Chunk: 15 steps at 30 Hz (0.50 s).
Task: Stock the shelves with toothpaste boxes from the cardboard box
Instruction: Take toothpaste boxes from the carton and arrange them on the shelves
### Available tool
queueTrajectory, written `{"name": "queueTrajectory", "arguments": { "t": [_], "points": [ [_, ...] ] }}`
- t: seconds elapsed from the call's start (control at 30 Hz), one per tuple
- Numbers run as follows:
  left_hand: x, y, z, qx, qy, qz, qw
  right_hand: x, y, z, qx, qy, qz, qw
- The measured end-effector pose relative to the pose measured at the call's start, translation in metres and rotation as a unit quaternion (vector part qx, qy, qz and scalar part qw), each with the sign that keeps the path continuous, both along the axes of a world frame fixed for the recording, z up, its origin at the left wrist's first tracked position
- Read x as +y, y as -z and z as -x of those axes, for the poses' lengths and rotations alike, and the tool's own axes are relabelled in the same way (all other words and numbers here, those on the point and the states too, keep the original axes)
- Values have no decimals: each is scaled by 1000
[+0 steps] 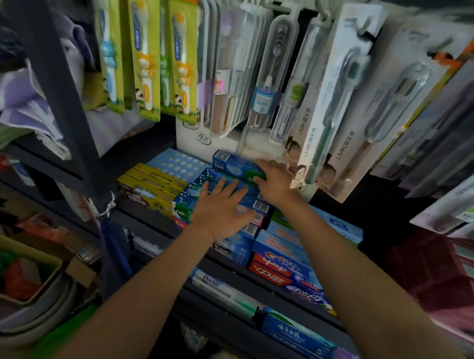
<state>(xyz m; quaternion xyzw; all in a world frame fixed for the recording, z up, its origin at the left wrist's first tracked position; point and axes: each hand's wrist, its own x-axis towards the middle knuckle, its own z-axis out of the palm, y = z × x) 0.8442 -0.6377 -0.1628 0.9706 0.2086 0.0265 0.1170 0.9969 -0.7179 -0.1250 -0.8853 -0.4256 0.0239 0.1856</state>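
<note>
Dark store shelving fills the view, and the stack of blue toothpaste boxes (230,195) is the landmark. Nearest the camera, below that stack, red and blue cartons (281,264) lie flat, labels up for shoppers. On the stack, the left hand (218,208) presses flat, fingers spread, likely steadying it. Just beyond, the right hand (273,178) curls round the top blue-green box (236,166), seating it squarely. Above the stack hang toothbrush packs (261,72). No cardboard box identifiable.

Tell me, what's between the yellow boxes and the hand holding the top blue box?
In the head view, blue toothpaste boxes fill that stretch, stacked between the yellow boxes and the right hand. The left hand lies flat on them.
</note>
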Motion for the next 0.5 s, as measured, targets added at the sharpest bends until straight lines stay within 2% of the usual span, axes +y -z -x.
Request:
{"name": "queueTrajectory", "arguments": {
  "t": [0.17,0.33,0.5],
  "points": [
    [1,0,0,0,1,-11,1000,12,11,3,62,2,-43,997],
    [0,-1,1,3,1,-7,1000,17,11,1,111,32,18,993],
    [0,0,0,5,1,-9,1000,7,14,-1,126,48,-33,990]
  ]
}}
